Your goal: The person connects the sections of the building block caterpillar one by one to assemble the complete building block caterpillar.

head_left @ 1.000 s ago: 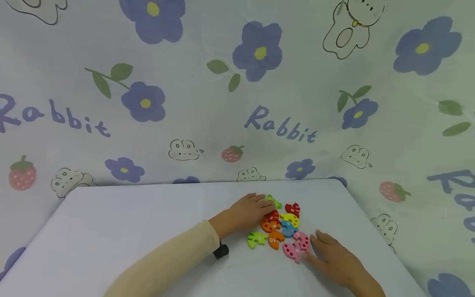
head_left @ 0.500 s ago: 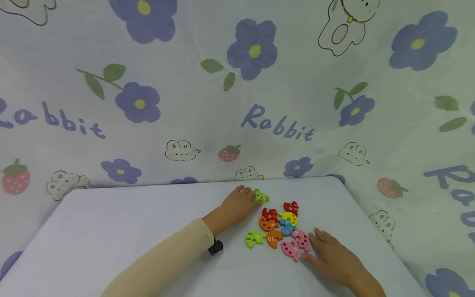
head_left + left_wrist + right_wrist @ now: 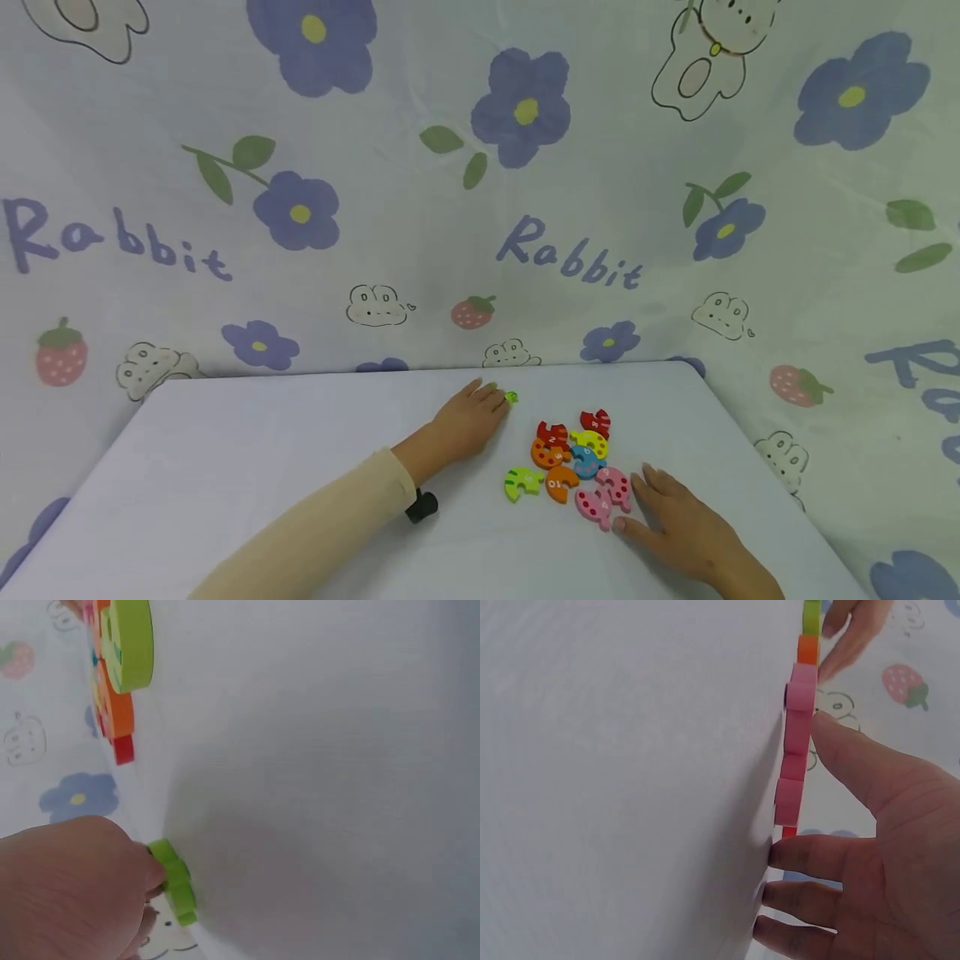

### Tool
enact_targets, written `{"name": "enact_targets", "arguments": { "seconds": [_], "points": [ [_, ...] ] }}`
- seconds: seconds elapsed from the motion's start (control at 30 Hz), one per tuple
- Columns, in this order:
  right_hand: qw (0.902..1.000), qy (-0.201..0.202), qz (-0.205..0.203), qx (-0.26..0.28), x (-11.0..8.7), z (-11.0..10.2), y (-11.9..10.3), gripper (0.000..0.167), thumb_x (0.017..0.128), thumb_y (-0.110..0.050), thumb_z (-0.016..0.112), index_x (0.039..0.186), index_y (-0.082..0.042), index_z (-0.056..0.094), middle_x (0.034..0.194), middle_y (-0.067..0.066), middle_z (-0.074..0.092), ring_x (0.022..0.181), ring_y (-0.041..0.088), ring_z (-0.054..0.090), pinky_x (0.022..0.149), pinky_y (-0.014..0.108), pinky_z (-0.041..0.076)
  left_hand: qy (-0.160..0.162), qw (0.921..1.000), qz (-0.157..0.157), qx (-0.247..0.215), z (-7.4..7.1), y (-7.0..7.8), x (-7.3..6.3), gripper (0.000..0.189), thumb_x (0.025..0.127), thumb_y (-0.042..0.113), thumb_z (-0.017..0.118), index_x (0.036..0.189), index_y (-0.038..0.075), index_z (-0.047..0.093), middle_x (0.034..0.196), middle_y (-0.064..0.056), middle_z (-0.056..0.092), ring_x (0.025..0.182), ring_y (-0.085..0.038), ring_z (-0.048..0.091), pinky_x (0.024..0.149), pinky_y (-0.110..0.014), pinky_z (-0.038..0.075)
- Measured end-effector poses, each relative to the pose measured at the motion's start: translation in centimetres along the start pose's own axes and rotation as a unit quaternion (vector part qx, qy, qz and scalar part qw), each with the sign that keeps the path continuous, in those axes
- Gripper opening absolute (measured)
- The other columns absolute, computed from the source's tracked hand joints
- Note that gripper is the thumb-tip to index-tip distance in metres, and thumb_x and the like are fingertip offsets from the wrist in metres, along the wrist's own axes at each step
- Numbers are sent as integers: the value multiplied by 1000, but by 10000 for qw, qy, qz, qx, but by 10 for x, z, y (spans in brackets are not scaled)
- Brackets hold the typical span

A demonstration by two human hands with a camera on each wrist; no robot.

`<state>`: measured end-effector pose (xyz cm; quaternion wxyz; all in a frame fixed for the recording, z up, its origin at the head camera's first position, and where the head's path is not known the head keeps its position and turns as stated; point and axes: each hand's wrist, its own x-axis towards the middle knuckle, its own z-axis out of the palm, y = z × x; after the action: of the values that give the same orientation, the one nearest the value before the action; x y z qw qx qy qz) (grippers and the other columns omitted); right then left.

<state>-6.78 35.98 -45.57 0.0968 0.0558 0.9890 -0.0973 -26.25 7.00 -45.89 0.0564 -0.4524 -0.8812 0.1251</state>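
Observation:
At the back of the table my left hand [image 3: 467,423] pinches a small green animal-head puzzle piece [image 3: 512,397]. Its thumb lies against the piece's edge in the left wrist view, and the fingers cover much of it from above. My right hand [image 3: 678,521] rests on the table with fingers spread, beside two pink dotted pieces [image 3: 595,505]. Left of these lie an orange piece [image 3: 561,483] marked 10 and a green striped piece [image 3: 522,482]. Behind them cluster a blue piece [image 3: 587,462], a yellow one [image 3: 591,443], an orange dotted one [image 3: 550,454] and red ones [image 3: 552,433].
The white table [image 3: 262,450] reaches back to a patterned cloth backdrop [image 3: 420,208] with flowers and rabbits. A black device [image 3: 422,507] sits under my left wrist, by the beige sleeve [image 3: 315,525].
My left hand has moved leftward with the green animal-head piece, away from the cluster. The right hand and the other pieces have stayed in place.

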Motion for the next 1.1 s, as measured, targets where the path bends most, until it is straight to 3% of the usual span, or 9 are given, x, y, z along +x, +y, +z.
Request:
{"name": "enact_targets", "arguments": {
  "seconds": [0.13,0.27,0.43,0.53,0.73,0.87,0.97,1.1],
  "points": [
    [10000,-8,5,-41,1,1,1,97,85,-78,64,147,-4,60,156,26,46,144,52,39,109,70,41,110,9998,-61,-125,2,-3,-13,48,104,17,66,150,12,55,152,-11,53,145,-28,46,127,-50,24],
    [10000,-20,6,-48,2,2,1,98,85,-79,64,147,-3,59,157,27,46,144,53,38,110,71,40,114,9995,-123,-265,3,-4,-28,47,106,16,62,151,9,55,153,-15,51,143,-29,49,125,-48,30],
    [10000,-2,17,28,1,5,4,100,84,-78,66,148,-2,58,157,28,44,145,53,37,111,70,38,197,9983,-243,-499,11,-6,-49,52,104,17,63,155,15,52,162,-16,42,138,-32,50,116,-48,41],
    [10000,6,-20,47,0,6,5,100,84,-78,66,148,-2,58,157,28,44,145,53,36,110,71,39,282,9972,-340,-610,16,-7,-63,54,103,17,64,156,20,52,162,-12,44,134,-31,50,112,-49,42],
    [9998,77,-142,-90,0,3,5,98,84,-76,67,146,-1,59,155,29,46,143,54,38,108,71,41,504,9945,-619,-681,18,-8,-92,50,103,14,64,151,24,58,142,-14,56,125,-33,51,109,-49,42],
    [9998,-56,-139,-128,1,2,4,100,82,-77,68,145,0,59,153,31,47,141,55,40,106,71,42,692,9941,-677,-485,18,-6,-114,47,102,13,66,147,23,63,123,-15,58,110,-30,53,100,-47,45],
    [9997,-132,-167,-118,2,0,2,99,83,-77,68,144,1,60,151,32,49,139,56,42,105,72,44,993,9922,-692,-290,20,-5,-129,44,100,13,68,143,23,66,111,-12,56,99,-27,51,92,-44,46],
    [9996,-172,-201,-96,4,-5,0,93,85,-74,69,141,0,63,148,31,51,135,56,46,101,73,46,1473,9862,-725,-221,25,-5,-147,41,96,23,76,137,25,71,99,-5,51,89,-23,47,85,-42,45]
  ]
}}
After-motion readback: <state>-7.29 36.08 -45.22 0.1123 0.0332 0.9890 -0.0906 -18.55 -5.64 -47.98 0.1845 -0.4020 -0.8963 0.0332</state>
